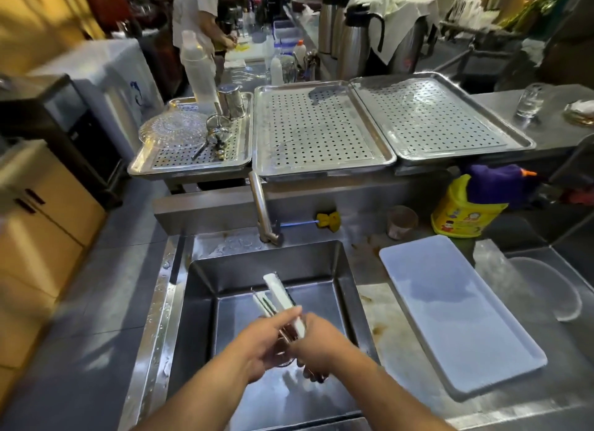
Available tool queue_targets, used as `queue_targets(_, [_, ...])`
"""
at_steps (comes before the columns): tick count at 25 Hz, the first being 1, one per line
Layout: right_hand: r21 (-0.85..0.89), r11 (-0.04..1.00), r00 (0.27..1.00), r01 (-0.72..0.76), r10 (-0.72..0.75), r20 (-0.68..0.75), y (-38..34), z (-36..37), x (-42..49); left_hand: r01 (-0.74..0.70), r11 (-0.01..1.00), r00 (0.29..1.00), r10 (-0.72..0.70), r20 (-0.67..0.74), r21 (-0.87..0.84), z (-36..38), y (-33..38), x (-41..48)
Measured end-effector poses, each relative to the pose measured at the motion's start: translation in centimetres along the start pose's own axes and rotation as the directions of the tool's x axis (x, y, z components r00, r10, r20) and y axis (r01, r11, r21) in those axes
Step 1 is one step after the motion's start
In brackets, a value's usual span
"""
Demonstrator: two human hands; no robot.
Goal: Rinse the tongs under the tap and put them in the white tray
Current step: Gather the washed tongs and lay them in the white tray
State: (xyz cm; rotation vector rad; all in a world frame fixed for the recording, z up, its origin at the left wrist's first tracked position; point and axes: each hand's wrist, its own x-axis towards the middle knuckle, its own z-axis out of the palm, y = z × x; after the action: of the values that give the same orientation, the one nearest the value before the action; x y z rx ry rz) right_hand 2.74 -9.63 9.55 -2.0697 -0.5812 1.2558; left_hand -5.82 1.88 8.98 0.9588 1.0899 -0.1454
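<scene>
Holding the tongs (279,297) over the middle of the sink (345,289), both hands are closed on the handle end, the left hand (268,344) with fingers (291,311) curled round it and the right hand (316,347) wrapped below; no water is seen running from the tap (261,205), so the rinse is judged not yet begun. Next, the tongs are to be carried forward under the spout, clear of the sink's steep walls, then across the open tabletop (379,305) to the white tray (463,315), which lies just beside the basin on the right.
</scene>
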Motion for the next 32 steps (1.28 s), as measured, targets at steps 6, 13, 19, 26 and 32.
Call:
queue_targets(6, [0.279,0.955,0.983,0.097,-0.136,0.126,-0.7,-2.9,-0.4,-0.122,0.973,0.986,0.141,0.085,-0.197,0.9,2.5,-2.8])
queue_targets(13, [0.383,0.917,0.910,0.113,-0.250,0.331,-3.2,-0.9,-0.5,-0.302,0.942,0.946,0.315,0.079,-0.145,-2.1,3.9,-6.9])
queue_targets(19, [-0.232,0.971,0.995,0.060,-0.077,-0.062,-3.4,3.8,-1.4,-0.121,0.988,0.992,0.125,-0.035,0.101,-4.8,1.9,-5.5])
queue_targets(26, [-0.479,0.852,0.936,0.212,-0.318,-0.150,-7.7,6.8,-2.7,-0.252,0.916,0.967,0.224,-0.122,-0.313,-7.3,4.0,-4.7])
queue_targets(32, [-0.128,0.957,0.902,0.261,-0.289,-0.321,-11.3,7.5,-2.7,-0.264,0.879,0.929,0.342,0.139,-0.397,-7.5,6.6,-6.2])
